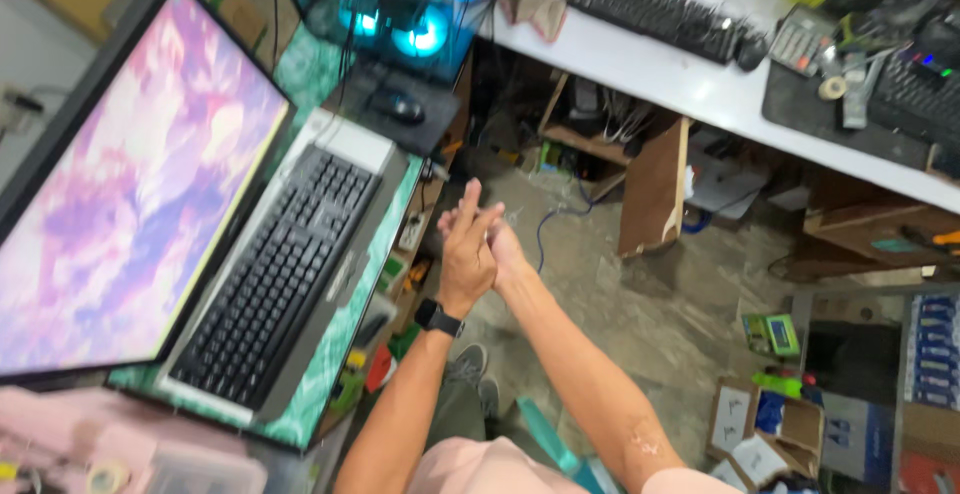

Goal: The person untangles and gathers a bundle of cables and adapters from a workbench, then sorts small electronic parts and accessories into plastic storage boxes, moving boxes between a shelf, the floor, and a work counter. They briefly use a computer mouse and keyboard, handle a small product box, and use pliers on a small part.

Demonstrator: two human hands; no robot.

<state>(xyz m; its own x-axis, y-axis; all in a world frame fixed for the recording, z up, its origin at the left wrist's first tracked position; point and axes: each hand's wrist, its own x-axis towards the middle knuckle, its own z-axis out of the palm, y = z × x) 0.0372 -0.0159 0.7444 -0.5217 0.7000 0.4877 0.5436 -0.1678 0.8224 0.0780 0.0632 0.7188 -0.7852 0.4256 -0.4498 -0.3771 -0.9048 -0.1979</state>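
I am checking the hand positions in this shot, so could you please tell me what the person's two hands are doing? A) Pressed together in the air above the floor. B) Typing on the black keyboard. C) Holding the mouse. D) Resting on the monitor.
A: the left hand lies against the right hand in mid-air, clear of the black keyboard and holding nothing.

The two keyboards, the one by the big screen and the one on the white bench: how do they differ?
The near keyboard sits in a pale grey frame on the green desk, beside the lit monitor, close to the left hand, which presses against the right hand. The far keyboard is all black and lies on the white bench, beyond both hands. Both have black keys, and neither is touched.
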